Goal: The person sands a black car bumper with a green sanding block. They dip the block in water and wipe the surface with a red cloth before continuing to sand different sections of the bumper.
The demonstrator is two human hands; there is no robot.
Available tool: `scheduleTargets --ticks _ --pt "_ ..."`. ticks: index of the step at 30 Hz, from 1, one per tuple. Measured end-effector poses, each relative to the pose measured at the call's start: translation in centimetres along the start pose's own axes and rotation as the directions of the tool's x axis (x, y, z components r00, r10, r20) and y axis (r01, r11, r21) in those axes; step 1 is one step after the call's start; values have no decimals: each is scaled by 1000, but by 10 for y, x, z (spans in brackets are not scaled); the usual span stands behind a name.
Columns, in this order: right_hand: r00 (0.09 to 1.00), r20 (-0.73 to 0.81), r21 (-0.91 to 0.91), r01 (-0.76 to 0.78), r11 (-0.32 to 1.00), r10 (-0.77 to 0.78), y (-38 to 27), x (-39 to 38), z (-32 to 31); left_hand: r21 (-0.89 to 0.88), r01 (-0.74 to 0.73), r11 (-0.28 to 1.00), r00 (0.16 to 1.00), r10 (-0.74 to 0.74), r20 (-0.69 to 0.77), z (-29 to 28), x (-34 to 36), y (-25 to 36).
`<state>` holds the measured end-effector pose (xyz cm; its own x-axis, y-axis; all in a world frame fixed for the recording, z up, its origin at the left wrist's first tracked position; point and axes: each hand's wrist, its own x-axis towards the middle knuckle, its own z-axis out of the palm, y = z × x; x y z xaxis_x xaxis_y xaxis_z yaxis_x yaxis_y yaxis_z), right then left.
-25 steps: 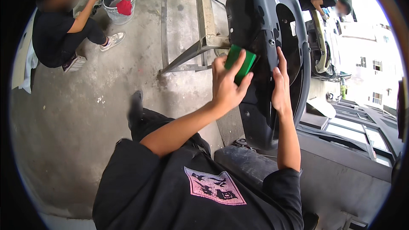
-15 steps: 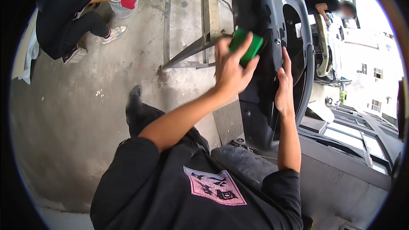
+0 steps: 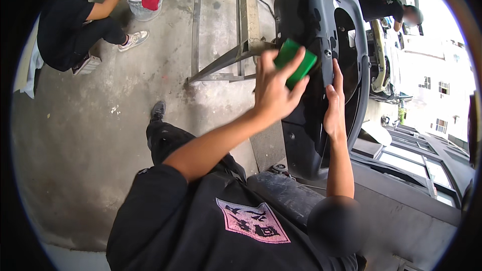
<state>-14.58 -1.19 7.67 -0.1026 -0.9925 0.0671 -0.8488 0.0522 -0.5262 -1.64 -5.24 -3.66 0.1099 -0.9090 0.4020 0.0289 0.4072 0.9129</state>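
My left hand (image 3: 278, 85) grips a rectangular green block (image 3: 290, 47) on or just over a long dark car body panel (image 3: 300, 5), with its fingers curled over the block; the hand is slightly blurred. My right hand (image 3: 335, 106) lies along the panel's right part, fingers extended and holding nothing, below a recessed opening. The panel's surface is black with greyer raised parts. A pale metal stand (image 3: 247, 17) is beside and partly behind it.
At upper left a crouching co-worker (image 3: 65, 35) handles a small object near a bucket (image 3: 143, 12) with a red cloth (image 3: 149, 1). Another worker (image 3: 381, 7) bends over a car body (image 3: 381, 70) at upper right. A dark, wheeled object (image 3: 281, 190) is below the panel.
My left hand and the block moved up and right, then slightly back down. The left co-worker's hand went to the bucket and rose again. The right worker's arm and head shifted.
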Motion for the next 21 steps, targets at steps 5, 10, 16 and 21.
scheduleTargets --ticks 5,10,16,21 --pt "994 11 103 -114 988 113 -13 -2 2 -72 51 996 999 -51 -2 5 -1 4" --pt "996 32 125 -89 988 86 -17 3 1 -96 21 995 1000 -22 -14 4 25 6" --pt "1000 18 194 -9 981 6 -3 12 0 -194 -76 978 996 83 28 5 -20 6" --pt "998 63 278 -24 960 7 1 6 3 -247 -21 969 998 34 49 4 -4 6"
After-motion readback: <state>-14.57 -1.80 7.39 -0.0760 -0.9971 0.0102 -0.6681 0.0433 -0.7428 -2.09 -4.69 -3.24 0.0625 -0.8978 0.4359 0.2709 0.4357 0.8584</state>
